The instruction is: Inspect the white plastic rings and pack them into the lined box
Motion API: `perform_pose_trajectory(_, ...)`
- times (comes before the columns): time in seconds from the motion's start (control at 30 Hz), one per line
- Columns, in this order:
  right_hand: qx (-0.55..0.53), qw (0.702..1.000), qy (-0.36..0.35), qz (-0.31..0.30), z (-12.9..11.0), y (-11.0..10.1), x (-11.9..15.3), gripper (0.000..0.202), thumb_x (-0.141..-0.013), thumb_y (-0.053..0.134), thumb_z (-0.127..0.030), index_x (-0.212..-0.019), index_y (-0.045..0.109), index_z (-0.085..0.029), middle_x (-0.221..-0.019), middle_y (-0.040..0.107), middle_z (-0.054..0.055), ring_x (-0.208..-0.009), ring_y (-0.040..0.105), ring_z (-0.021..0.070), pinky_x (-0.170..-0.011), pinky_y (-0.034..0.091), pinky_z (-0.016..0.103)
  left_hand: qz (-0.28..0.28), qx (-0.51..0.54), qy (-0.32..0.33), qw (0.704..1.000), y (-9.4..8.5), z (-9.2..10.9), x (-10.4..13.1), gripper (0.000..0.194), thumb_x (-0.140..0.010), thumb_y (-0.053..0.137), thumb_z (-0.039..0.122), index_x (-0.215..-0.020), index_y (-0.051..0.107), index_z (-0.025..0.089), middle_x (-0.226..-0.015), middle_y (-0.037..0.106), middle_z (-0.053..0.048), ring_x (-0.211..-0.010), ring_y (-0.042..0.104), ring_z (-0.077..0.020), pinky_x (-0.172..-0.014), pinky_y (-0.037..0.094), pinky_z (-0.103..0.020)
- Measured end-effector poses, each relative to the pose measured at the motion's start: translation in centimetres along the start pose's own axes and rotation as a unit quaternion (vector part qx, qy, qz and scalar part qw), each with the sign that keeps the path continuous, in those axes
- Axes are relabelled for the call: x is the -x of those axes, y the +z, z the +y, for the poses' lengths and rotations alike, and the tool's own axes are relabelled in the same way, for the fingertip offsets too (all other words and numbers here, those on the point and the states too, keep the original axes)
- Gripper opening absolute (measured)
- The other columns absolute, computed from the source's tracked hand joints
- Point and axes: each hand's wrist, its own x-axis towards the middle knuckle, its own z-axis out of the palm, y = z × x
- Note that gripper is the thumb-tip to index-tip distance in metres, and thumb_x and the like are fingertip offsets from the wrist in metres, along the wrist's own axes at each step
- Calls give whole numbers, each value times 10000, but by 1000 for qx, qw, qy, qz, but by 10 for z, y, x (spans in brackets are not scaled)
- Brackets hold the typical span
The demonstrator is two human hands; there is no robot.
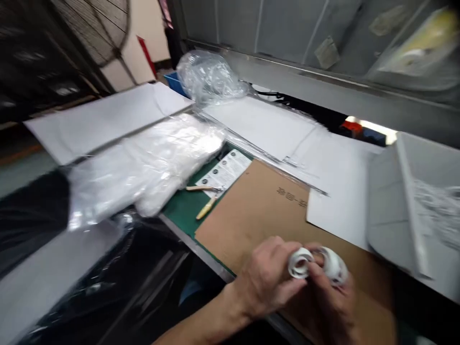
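Note:
My left hand (264,275) is closed on a small white ring-shaped part (293,269), whose round opening faces me. Close beside it, my right hand (339,306) is wrapped round a larger white ring-shaped part (336,267). The fingers of both hands nearly meet between the two parts; whether the parts touch is unclear. Both hands are over a brown cardboard sheet (251,211) with dark printed characters. Blur hides the finer shape of the white parts.
A grey bin (390,206) with many white pieces stands at the right. Pliers (206,207) with yellowish handles lie by a printed sheet (233,165) on the green tabletop (179,203). Clear plastic bags (151,158) are piled to the left. A grey panel (280,33) borders the back.

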Motion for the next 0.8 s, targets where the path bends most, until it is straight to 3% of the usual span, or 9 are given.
perform_pose_trajectory(0.1, -97, 989, 69, -85, 1, 13, -6, 187, -890, 771, -413, -919, 739, -230, -987, 673, 71, -736, 653, 213, -644, 570, 325, -1, 165, -95, 982, -6, 0, -4, 489, -794, 854, 216, -1251, 679, 199, -1031, 757, -71, -875, 694, -209, -815, 580, -305)
perform_pose_trajectory(0.27, -195, 971, 94, -100, 9, 12, -14, 260, -857, 783, -463, -873, 668, -230, -1013, 605, 43, -695, 550, 162, -603, 511, 282, -21, 344, -203, 916, 4, -3, -6, 463, -797, 843, 235, -1246, 733, 206, -1083, 789, -64, -900, 715, -185, -862, 585, -277)
perform_pose_trajectory(0.47, -164, 975, 74, -129, 5, 11, -19, 296, -845, 787, -494, -840, 643, -235, -988, 582, 34, -734, 521, 168, -638, 478, 271, -17, 387, -278, 879, 11, -4, -10, 362, -830, 808, 348, -1136, 747, 165, -906, 775, -56, -813, 699, -163, -773, 588, -241)
perform_pose_trajectory(0.53, -143, 975, 67, -157, 4, 11, -20, 309, -858, 773, -501, -809, 648, -222, -987, 575, 41, -745, 526, 172, -663, 484, 284, 0, 395, -313, 864, 13, -5, -14, 298, -820, 812, 392, -978, 758, 145, -786, 741, -32, -693, 649, -125, -657, 549, -195)
perform_pose_trajectory(0.63, -126, 970, 57, -200, 5, 10, -19, 313, -878, 753, -496, -784, 677, -207, -983, 580, 54, -782, 552, 190, -731, 506, 316, 25, 425, -363, 829, 15, -5, -20, 365, -820, 798, 476, -751, 707, 129, -596, 649, 11, -512, 516, -69, -497, 437, -153)
perform_pose_trajectory(0.7, -136, 969, 64, -197, 7, 10, -17, 319, -878, 747, -508, -789, 675, -210, -983, 583, 54, -763, 555, 188, -723, 514, 323, 27, 434, -372, 820, 13, -4, -21, 368, -824, 790, 484, -766, 722, 126, -602, 676, -2, -501, 522, -72, -490, 439, -156)
perform_pose_trajectory(0.8, -163, 971, 92, -150, 9, 11, -15, 337, -844, 764, -537, -815, 636, -226, -981, 588, 48, -684, 535, 170, -618, 506, 301, 16, 422, -344, 838, 9, -1, -19, 302, -859, 751, 414, -976, 781, 137, -797, 785, -67, -621, 650, -125, -597, 546, -201)
